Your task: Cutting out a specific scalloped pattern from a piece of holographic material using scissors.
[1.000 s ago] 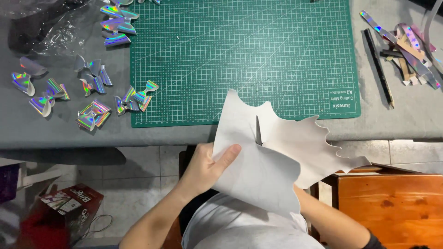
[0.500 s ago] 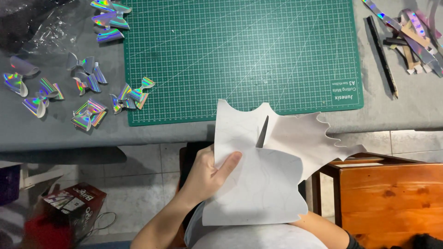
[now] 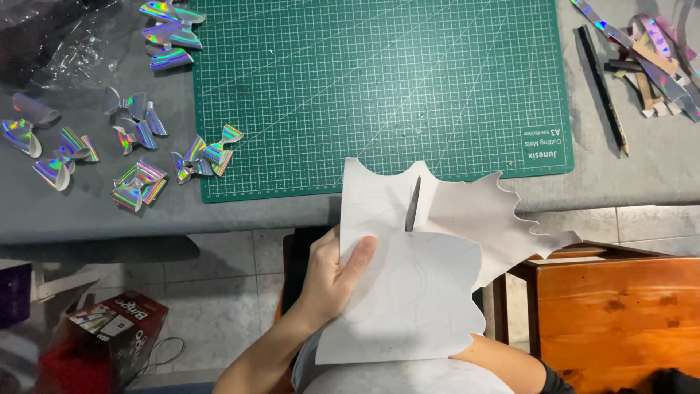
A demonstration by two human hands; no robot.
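Head view, left hand [image 3: 337,271] pinching white sheet [image 3: 408,292], scissor blade [image 3: 413,206] poking through, right hand likely hidden beneath

Cutting mat [image 3: 379,80] lies bare, open to passage. Shiny bows [image 3: 138,157] crowd the surface [image 3: 642,175] to its left; pencil [image 3: 602,91] and strip scraps [image 3: 652,62] block the right. White sheet [image 3: 415,292] overhangs the near edge.

Green cutting mat [image 3: 379,87] on grey table [image 3: 642,175]; holographic bows [image 3: 131,157] left, pencil [image 3: 602,91] right.

Matt white sheet [image 3: 408,292], glossy iridescent foil bows [image 3: 208,155]
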